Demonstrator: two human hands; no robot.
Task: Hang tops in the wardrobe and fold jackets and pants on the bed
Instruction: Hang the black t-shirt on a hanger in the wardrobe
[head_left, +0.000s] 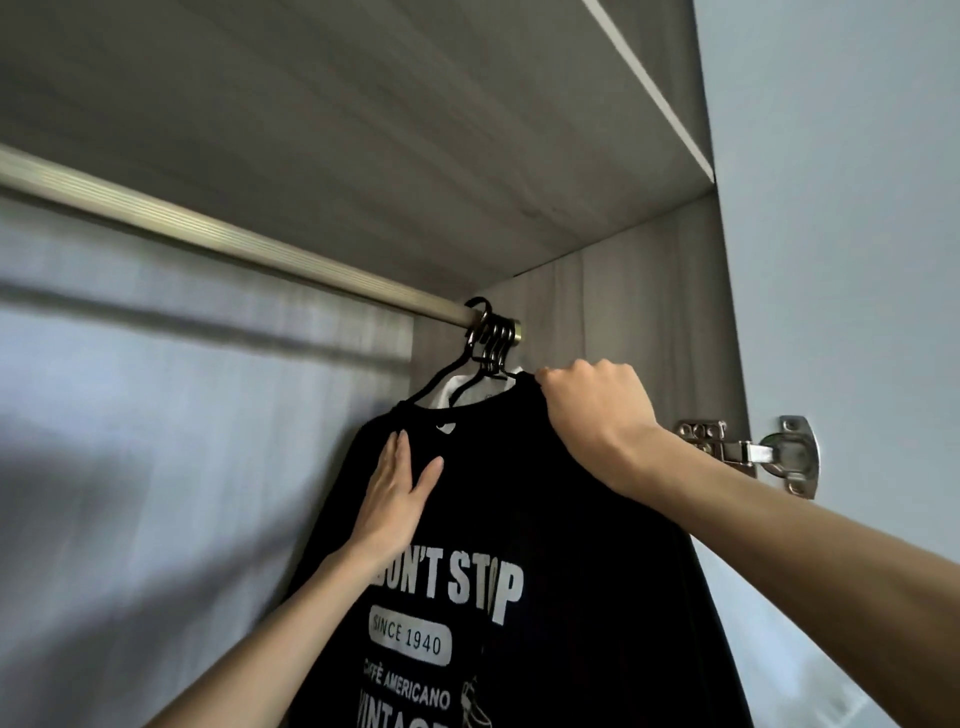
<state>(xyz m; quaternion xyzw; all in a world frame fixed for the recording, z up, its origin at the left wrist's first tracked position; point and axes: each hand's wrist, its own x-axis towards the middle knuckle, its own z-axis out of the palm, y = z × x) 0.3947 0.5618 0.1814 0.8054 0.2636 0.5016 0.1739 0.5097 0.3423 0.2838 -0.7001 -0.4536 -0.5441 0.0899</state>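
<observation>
Item under handling: black T-shirt (545, 493), white lettering on the chest. It hangs inside the wardrobe at the far right end of the rail (234, 244), by the side panel (623, 312). Its hanger hook sits among a tight bunch of black hangers (488, 338).

A white garment (467, 387) shows just behind the collar, on one of those hangers.

Left hand (397, 493): flat, fingers straight, thumb spread apart, pressing on the cloth just below the collar. Right hand (597, 410): fingers curled over the shirt's right shoulder, bunching cloth at the top. Whether the hanger arm lies inside that grip cannot be told.

Surroundings: top panel (415, 130) overhead; open door (831, 208) on the right, with a metal hinge (753, 452) near the right wrist.

Assessment: the shirt appears hung, with the shoulders being settled.

Risks:
- Pulling at the gripped shoulder could drag the cloth off the hanger's end and leave the shirt lopsided.
- The crowded hooks could tangle, or a neighbouring hook could lift off the rail, if the hanger is jolted.
- The forearm passes close to the hinge and could snag on withdrawal.
</observation>
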